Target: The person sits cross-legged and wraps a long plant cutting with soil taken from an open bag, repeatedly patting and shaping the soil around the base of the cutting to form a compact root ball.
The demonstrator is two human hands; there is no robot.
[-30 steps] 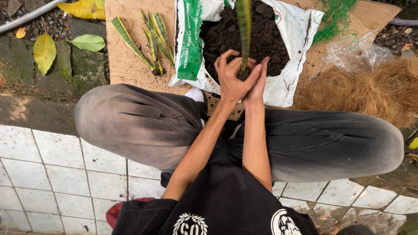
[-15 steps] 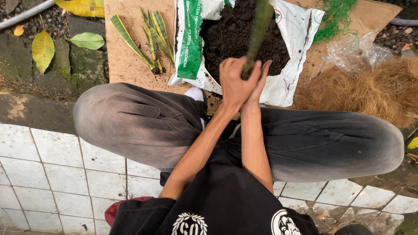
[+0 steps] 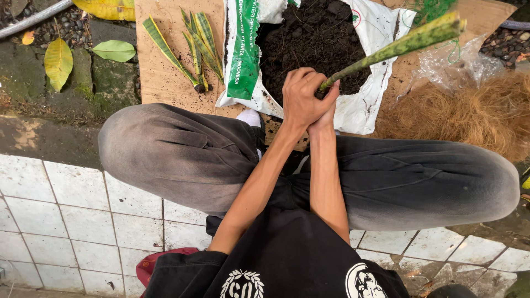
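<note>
A: What are the hands doing?
B: The left hand (image 3: 301, 99) has its grip closed around the base of a long mottled green leaf (image 3: 397, 47); the right hand (image 3: 326, 113) presses against it, grip hidden, I cannot tell

A: Where is the leaf?
B: Tilted right above the open soil bag (image 3: 364, 105), more cuttings (image 3: 193, 47) lying on the cardboard (image 3: 160, 83)

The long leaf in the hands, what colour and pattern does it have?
The long leaf is green with darker mottled bands and yellowish edges; the head view shows it best.
</note>
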